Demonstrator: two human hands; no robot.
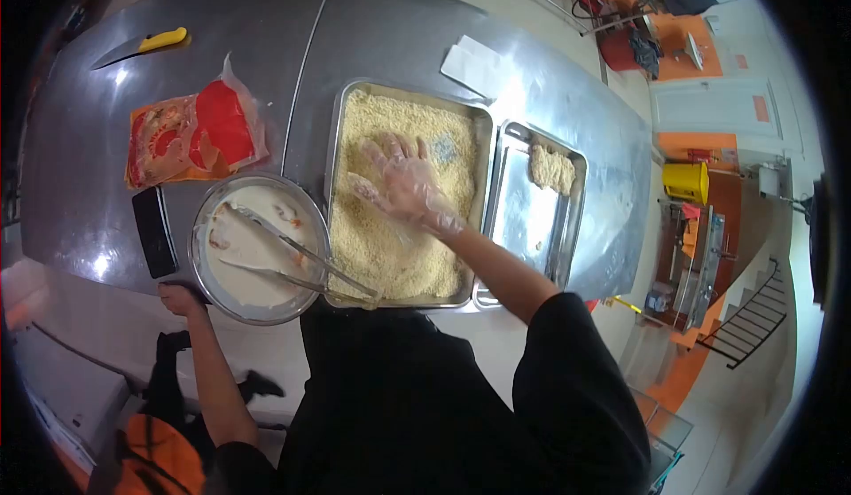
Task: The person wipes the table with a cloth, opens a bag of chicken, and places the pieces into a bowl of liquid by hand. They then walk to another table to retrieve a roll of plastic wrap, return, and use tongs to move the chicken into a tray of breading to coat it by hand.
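Observation:
My right hand [409, 185], in a clear plastic glove dusted with crumbs, is spread flat over pale yellow breadcrumbs [381, 265]. They fill a deep metal tray [487, 176]; whatever lies under the palm is hidden. At the table's near edge, my bare left hand [180, 300] curls its fingers around the rim, close to a black phone [155, 232]. Between the phone and the tray stands a steel bowl [197, 269] of white batter with several pieces partly sunk in it. Metal tongs [306, 251] lean across the bowl, their handle end over the tray corner.
A second metal tray [523, 220] on the right holds one breaded piece [552, 170]. A knife [142, 47] with a yellow handle lies far left, above a red plastic packet [191, 132]. White paper [474, 65] is at the back. Another person in orange [160, 451] is lower left.

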